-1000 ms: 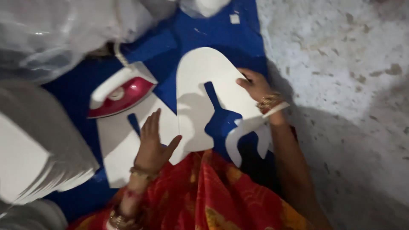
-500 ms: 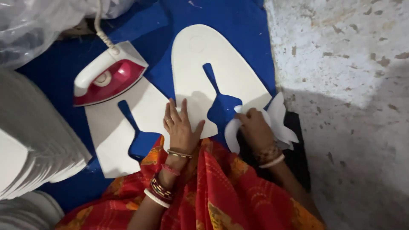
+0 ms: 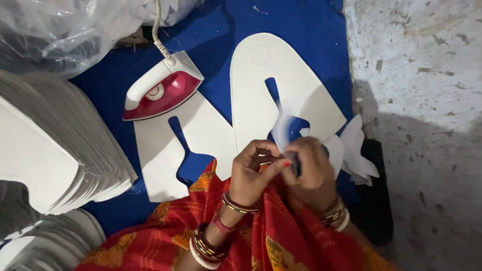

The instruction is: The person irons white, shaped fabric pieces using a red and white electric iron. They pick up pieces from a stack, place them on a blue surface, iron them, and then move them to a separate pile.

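We held a thin white cut-out piece [image 3: 290, 131] pinched between both hands, our left hand [image 3: 254, 170] and right hand [image 3: 310, 168] clamped on its lower end, its long axis rising away from us. It hung over the large white board [image 3: 261, 85], right of the red iron [image 3: 161, 90]. A clear plastic bag [image 3: 55, 30] lay beyond the iron.

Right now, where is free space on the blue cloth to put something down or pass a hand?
The widest bare blue cloth lies above the right white cutout, beside the plastic bag. The concrete floor at right is open. It is crowded near the iron, the white stack, and where the left hand and right hand meet.
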